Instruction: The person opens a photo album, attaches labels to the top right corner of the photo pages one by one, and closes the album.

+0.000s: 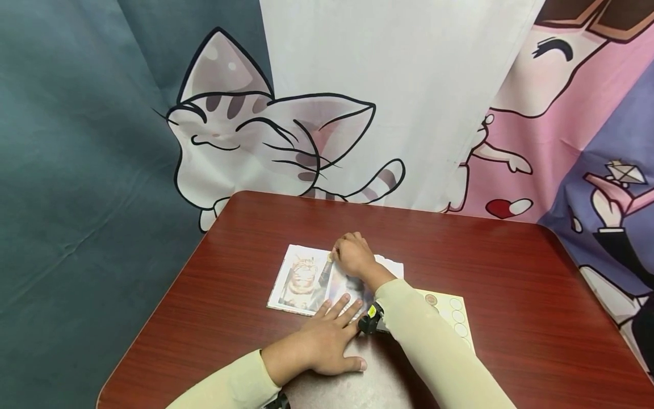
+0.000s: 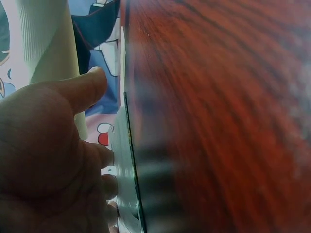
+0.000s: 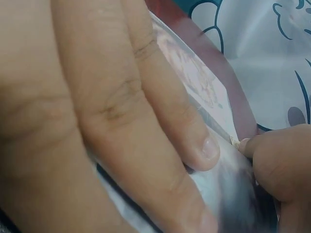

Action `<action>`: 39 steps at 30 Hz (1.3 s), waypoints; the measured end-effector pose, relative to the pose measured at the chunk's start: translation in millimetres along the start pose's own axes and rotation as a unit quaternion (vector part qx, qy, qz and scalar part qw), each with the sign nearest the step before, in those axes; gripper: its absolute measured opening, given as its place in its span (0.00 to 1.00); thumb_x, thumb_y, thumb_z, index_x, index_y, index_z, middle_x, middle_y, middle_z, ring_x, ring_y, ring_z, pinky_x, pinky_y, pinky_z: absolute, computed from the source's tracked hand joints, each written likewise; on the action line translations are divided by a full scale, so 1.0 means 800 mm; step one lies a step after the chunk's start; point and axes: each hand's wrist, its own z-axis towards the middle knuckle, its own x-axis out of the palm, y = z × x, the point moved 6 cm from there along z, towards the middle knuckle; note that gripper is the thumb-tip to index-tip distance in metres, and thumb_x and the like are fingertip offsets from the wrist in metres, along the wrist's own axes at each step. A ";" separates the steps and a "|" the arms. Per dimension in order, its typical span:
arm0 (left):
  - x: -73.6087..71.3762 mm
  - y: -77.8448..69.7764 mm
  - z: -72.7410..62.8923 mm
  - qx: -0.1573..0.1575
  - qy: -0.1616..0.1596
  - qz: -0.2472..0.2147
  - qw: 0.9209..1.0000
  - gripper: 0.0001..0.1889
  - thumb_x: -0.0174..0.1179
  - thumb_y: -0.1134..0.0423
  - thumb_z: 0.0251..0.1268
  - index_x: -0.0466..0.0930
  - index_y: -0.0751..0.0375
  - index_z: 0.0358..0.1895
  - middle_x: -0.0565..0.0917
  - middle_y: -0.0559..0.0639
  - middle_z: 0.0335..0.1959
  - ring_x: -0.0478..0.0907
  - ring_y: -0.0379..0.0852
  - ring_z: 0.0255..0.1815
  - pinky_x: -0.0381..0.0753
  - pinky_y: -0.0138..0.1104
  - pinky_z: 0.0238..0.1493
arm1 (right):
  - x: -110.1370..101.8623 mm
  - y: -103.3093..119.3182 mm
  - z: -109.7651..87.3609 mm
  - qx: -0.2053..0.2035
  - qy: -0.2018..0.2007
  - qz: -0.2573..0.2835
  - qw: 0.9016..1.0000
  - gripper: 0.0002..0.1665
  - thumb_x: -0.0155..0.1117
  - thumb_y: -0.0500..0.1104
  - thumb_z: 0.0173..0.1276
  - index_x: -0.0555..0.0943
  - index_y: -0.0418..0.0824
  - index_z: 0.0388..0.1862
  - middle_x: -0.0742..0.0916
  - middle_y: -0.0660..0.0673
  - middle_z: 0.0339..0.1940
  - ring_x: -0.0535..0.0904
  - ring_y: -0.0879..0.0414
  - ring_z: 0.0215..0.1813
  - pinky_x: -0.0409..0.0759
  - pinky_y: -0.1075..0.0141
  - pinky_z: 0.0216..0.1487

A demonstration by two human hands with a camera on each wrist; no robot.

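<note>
An open picture book point(image 1: 301, 277) lies on the table, a cat picture on its left page. My left hand point(image 1: 329, 341) is spread flat, fingertips resting on the book's lower edge. In the left wrist view, the left hand's fingers point(image 2: 109, 187) lie over the book's edge point(image 2: 127, 165). My right hand point(image 1: 354, 255), fingers curled, is at the top of the middle fold. Its thumb side pinches a small yellowish sticker point(image 3: 234, 141) at the page's top edge. Large left-hand fingers fill much of the right wrist view; the right fingertips are partly hidden.
A pale yellow sheet with round circles point(image 1: 456, 313), one brown, lies right of the book, partly under the right forearm. The dark red table point(image 1: 245, 238) ends at a cloth backdrop point(image 1: 434, 102) with cartoon cats. The right forearm crosses beside the left hand.
</note>
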 end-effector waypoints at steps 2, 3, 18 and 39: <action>0.000 0.000 0.000 0.001 -0.002 0.003 1.000 0.46 0.46 0.23 0.67 0.60 0.46 0.81 0.48 0.47 0.84 0.40 0.52 0.84 0.49 0.51 0.79 | -0.001 0.000 0.000 0.004 -0.004 -0.002 1.000 0.10 0.63 0.49 0.75 0.84 0.49 0.32 0.83 0.43 0.57 0.72 0.45 0.62 0.68 0.51 0.67; -0.001 0.000 0.000 0.001 -0.003 0.004 1.000 0.46 0.46 0.23 0.67 0.60 0.46 0.81 0.48 0.47 0.84 0.40 0.52 0.84 0.49 0.52 0.79 | -0.002 0.000 0.001 0.006 -0.007 -0.004 1.000 0.11 0.65 0.49 0.73 0.83 0.50 0.29 0.83 0.43 0.56 0.72 0.45 0.62 0.68 0.52 0.66; 0.000 -0.002 0.002 -0.002 0.002 0.005 1.000 0.50 0.47 0.23 0.66 0.53 0.48 0.83 0.47 0.47 0.85 0.38 0.51 0.84 0.48 0.51 0.79 | 0.000 0.002 -0.001 0.002 -0.024 -0.034 0.999 0.10 0.70 0.53 0.68 0.86 0.54 0.28 0.80 0.46 0.62 0.69 0.47 0.66 0.67 0.54 0.68; 0.000 -0.003 0.001 0.001 -0.005 0.005 1.000 0.49 0.47 0.24 0.67 0.50 0.47 0.84 0.49 0.48 0.84 0.40 0.52 0.84 0.49 0.52 0.79 | -0.002 -0.005 -0.013 0.029 -0.047 0.057 0.997 0.07 0.65 0.47 0.71 0.87 0.47 0.37 0.78 0.40 0.67 0.65 0.42 0.72 0.64 0.49 0.72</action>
